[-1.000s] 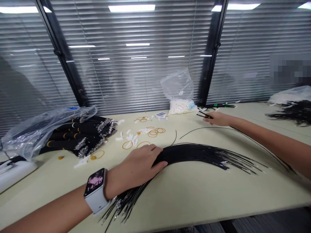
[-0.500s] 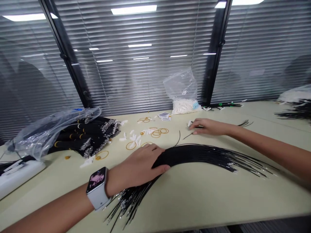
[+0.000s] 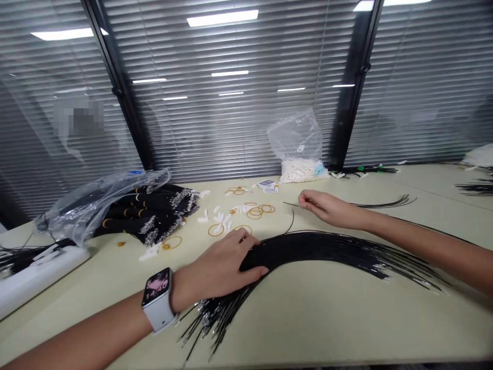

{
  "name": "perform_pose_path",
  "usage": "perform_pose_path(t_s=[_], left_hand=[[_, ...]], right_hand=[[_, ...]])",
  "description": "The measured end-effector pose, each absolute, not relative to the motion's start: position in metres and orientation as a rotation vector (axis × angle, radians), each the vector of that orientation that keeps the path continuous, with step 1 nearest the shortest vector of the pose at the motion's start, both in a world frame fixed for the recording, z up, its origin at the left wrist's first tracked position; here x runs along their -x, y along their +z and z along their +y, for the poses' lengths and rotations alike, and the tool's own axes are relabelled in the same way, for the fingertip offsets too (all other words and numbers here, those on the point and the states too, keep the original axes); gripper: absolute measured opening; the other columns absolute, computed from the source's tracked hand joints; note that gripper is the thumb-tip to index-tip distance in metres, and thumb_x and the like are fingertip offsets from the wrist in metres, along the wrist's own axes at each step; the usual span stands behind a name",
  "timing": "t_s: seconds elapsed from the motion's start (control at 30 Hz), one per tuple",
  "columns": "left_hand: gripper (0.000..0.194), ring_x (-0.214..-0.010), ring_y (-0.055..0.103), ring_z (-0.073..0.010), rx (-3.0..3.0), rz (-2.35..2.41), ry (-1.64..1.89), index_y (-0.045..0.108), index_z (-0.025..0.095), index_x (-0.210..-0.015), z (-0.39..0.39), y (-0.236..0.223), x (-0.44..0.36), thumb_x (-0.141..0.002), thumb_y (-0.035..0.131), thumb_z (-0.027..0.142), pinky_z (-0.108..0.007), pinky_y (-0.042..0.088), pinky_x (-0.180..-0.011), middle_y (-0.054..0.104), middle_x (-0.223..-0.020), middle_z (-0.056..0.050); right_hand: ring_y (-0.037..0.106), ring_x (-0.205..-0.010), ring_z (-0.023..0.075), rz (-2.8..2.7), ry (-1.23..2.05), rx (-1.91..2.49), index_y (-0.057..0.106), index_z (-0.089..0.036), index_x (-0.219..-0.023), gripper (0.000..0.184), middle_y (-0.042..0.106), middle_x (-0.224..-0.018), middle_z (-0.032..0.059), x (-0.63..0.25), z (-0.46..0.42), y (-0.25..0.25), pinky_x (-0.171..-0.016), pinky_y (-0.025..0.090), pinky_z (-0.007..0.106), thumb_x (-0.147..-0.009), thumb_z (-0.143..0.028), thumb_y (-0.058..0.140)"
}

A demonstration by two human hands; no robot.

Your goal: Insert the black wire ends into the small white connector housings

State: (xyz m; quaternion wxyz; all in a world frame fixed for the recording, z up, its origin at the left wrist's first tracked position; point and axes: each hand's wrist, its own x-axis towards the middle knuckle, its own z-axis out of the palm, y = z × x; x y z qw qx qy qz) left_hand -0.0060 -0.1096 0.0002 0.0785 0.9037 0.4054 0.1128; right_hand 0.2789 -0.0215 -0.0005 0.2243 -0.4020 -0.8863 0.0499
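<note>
Behind the pale green table (image 3: 346, 318) there is a wide window (image 3: 419, 77). Grey horizontal blinds (image 3: 234, 126) cover it, and two dark posts (image 3: 125, 105) divide it. On its surface several white light strips (image 3: 223, 18) are shining, some large, some small.

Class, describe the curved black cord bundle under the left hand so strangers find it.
On the pale green table, find the bare left hand. Beneath it arches a thick bundle of thin black cords, silver-tipped and fanned at both ends, unlike the yellow-banded black bundles farther left.
</note>
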Motion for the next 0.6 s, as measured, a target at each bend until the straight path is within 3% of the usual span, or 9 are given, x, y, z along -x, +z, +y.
perform_pose_path(t_s=[0.17, 0.27, 0.43, 0.6], left_hand=[[0.065, -0.092, 0.047, -0.0241, -2.657, 1.281, 0.295, 0.048, 0.015, -0.109, -0.109, 0.01, 0.01, -0.072, 0.046, 0.068, -0.039, 0.041, -0.081, 0.049, -0.105, -0.01], [0.072, -0.094, 0.047, -0.0246, -2.643, 1.266, 0.2, 0.05, 0.014, -0.109, -0.098, 0.026, 0.027, -0.063, 0.055, 0.069, -0.037, 0.041, -0.082, 0.048, -0.105, -0.011], [0.046, -0.099, 0.049, -0.0193, -2.503, 1.328, 0.323, 0.053, 0.015, -0.11, -0.064, 0.04, 0.059, -0.077, 0.055, 0.046, -0.031, 0.039, -0.088, 0.053, -0.109, -0.008], [0.038, -0.086, 0.054, -0.0191, -2.753, 1.471, 0.328, 0.06, 0.011, -0.101, -0.038, 0.018, 0.054, -0.084, 0.044, 0.042, -0.032, 0.041, -0.081, 0.058, -0.096, -0.01]], right_hand=[[0.042, -0.075, 0.0146, -2.427, 0.122, 0.763, 0.039, -0.017, -0.079, 0.016, 0.047, -0.08, 0.0056, -0.225, -0.055, 0.007, -0.069, 0.036, 0.028, -0.09, -0.022, 0.029], [0.042, -0.074, 0.0134, -2.453, 0.165, 0.584, 0.04, -0.016, -0.077, 0.013, 0.048, -0.078, 0.0043, -0.195, -0.072, 0.001, -0.068, 0.036, 0.026, -0.088, -0.014, 0.033], [0.042, -0.077, 0.0132, -2.665, 0.088, 0.469, 0.048, -0.014, -0.081, 0.014, 0.051, -0.082, 0.0043, -0.17, -0.082, -0.017, -0.073, 0.035, 0.028, -0.09, -0.018, 0.037], [0.042, -0.08, 0.0141, -2.651, 0.097, 0.48, 0.051, -0.013, -0.084, 0.019, 0.051, -0.084, 0.0063, -0.166, -0.084, -0.03, -0.074, 0.037, 0.029, -0.092, -0.023, 0.036]])
